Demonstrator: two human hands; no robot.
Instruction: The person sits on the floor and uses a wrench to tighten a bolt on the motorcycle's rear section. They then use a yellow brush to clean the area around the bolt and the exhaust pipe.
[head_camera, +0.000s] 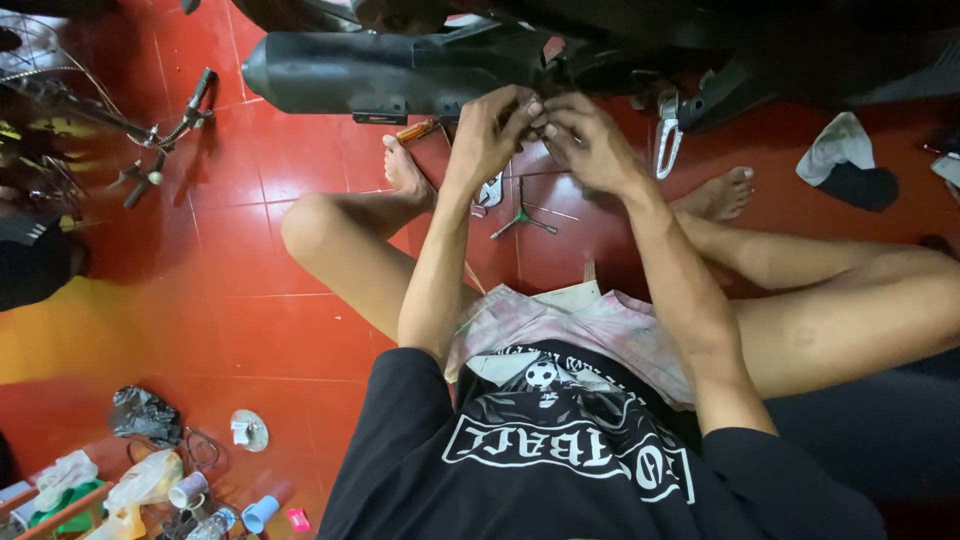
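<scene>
I sit on a red tiled floor with my legs spread, facing the underside of a motorcycle. My left hand (492, 130) and my right hand (592, 145) are raised side by side, fingertips meeting. Together they pinch a small part (541, 112) just below the black exhaust muffler (380, 70); the part is too small to make out. A Y-shaped wrench (520, 216) lies on the floor under my hands, between my bare feet. Beside my left foot are an orange-handled screwdriver (418, 130) and a small metal tool (489, 192).
A silver footrest bracket (668, 142) hangs from the motorcycle right of my hands. A white and dark rag (842, 160) lies at the far right. Cups, bottles and plastic bags (160, 480) clutter the lower left. A wire fan guard (35, 70) and a stand (165, 130) are at upper left.
</scene>
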